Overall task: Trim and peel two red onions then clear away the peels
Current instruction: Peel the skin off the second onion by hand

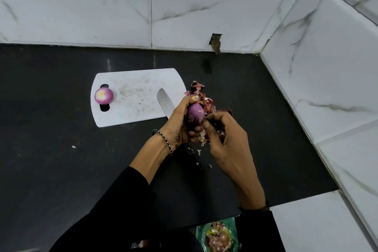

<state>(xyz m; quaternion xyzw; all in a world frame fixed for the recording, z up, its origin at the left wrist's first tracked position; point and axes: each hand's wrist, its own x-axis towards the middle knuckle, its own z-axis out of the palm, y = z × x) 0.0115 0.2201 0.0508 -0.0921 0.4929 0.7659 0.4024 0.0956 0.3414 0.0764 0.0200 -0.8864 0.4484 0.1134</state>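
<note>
1. Head view, and both hands are busy just right of centre. The left hand (pixel 180 120) wraps its curled fingers round the held onion (pixel 195 115), purple and glossy, lifted above the black bench (pixel 61 149).
2. The right hand (pixel 227 141) comes in from 5 o'clock of that onion. Its thumb and forefinger pinch at the onion's lower right flank, and the other fingers are curled beneath.
3. A beaded bracelet (pixel 163 139) sits on the left wrist, and dark flecks dot the back of that hand.
4. A heap of peels (pixel 204 100) lies on the bench at 12 to 1 o'clock of the hands, with paler scraps scattered below them at 6 o'clock.
5. The white cutting board (pixel 139 98) lies at 10 o'clock of the hands. The peeled onion (pixel 104 95) rests at its 9 o'clock end, right over the handle slot, pale cut face up.
6. The knife (pixel 165 102) lies on the board's 3 o'clock edge, its blade tip pointing to 11 o'clock and its handle hidden behind the left hand.
7. At 6 o'clock in the frame, between the black sleeves, a green bag (pixel 218 235) holds more peelings.
</note>
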